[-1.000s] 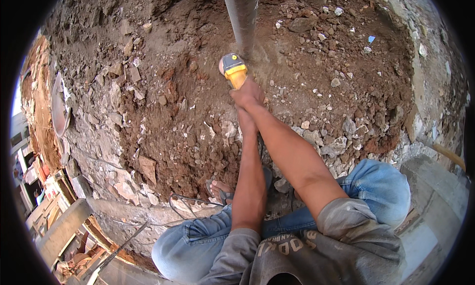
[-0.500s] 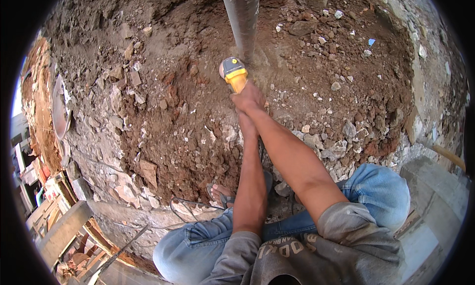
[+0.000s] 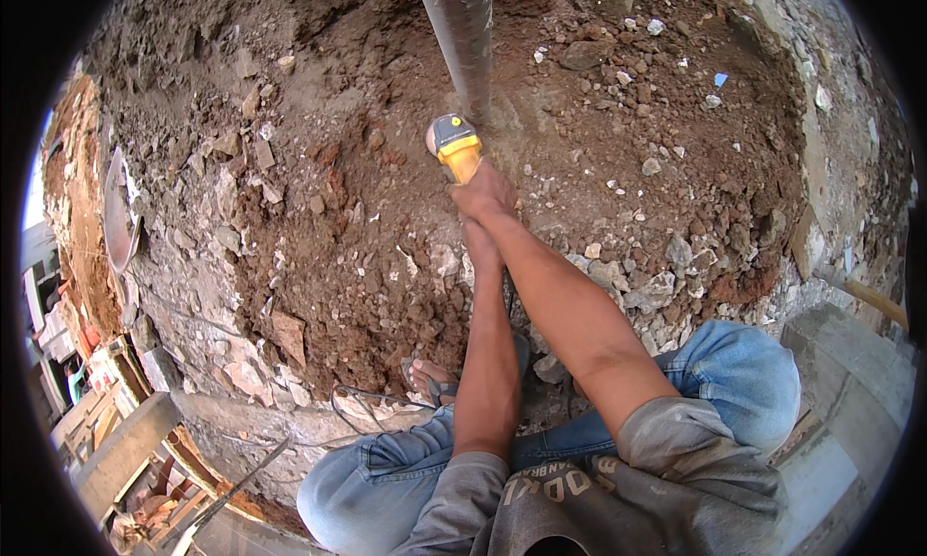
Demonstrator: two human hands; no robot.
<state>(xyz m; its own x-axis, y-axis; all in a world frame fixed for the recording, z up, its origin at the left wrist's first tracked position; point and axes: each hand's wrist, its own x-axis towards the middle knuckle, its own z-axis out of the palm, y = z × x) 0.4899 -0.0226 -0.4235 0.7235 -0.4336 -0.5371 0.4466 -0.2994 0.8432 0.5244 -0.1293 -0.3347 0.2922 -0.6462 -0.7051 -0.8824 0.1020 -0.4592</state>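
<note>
Right hand (image 3: 487, 187) wraps yellow grinder (image 3: 459, 150), probably for steadiness, pipe (image 3: 461, 39) at twelve o'clock; fingers of left hand (image 3: 475, 235) I cannot tell.

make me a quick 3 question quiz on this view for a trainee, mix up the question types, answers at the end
1. Multiple choice: The power tool in the right hand is mainly which colours? A) red and white B) green and silver C) yellow and dark grey

2. True or false: The jeans in view are blue.

3. Fill the gap: In the picture, a small blue scrap lies to the ____ of the pole.

Key: 1. C; 2. true; 3. right
</note>
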